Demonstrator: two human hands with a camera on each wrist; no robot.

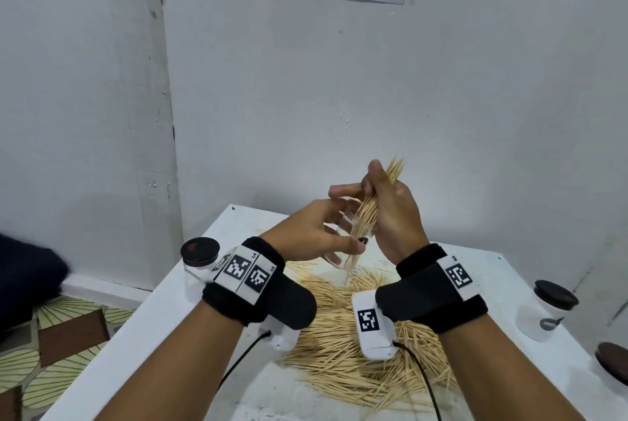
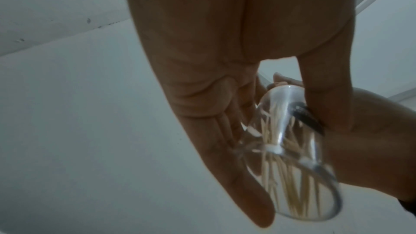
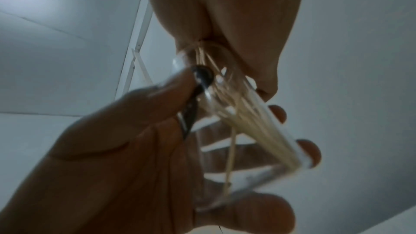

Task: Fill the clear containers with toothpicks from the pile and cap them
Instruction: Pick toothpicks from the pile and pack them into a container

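Toothpicks (image 1: 373, 203) in a bundle are gripped by the right hand (image 1: 394, 213), their lower ends inside the clear container (image 1: 343, 244), which the left hand (image 1: 312, 233) holds tilted above the table (image 1: 170, 318) with fingers and thumb curled round it. Below lies the toothpick pile (image 1: 339, 352); three dark-lidded jars (image 1: 198, 267) stand near the table edges

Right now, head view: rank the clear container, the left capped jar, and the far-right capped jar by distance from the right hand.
1. clear container: held by the left hand, touching the right hand, which feeds a toothpick bundle into it.
2. far-right capped jar: on the table's right side.
3. left capped jar: at the table's left edge, behind the left wrist.
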